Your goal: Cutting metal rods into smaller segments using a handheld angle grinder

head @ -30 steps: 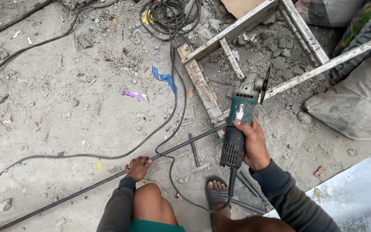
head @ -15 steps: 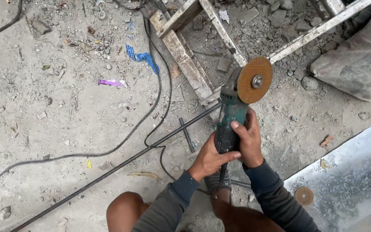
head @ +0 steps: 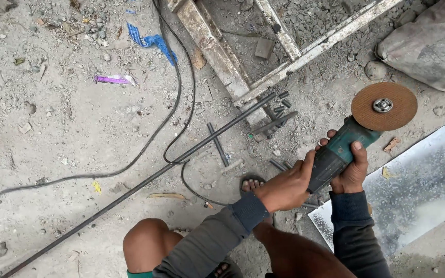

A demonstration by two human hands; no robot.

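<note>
The angle grinder (head: 347, 148), its orange disc (head: 384, 106) facing up, is off the ground above the metal sheet (head: 418, 180). Right hand (head: 352, 167) grips its green body; left hand (head: 284, 185) clasps the rear. A long steel rod (head: 145, 177) lies left of the grinder.

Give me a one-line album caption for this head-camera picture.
Both hands, left hand and right hand, grip a green angle grinder, its disc raised above gravelly ground beside a long steel rod.

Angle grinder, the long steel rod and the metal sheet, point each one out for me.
angle grinder (head: 342, 150), head view, on its green body between the hands.
long steel rod (head: 130, 192), head view, on its middle stretch across the ground.
metal sheet (head: 423, 180), head view, on its bare speckled face.
</note>
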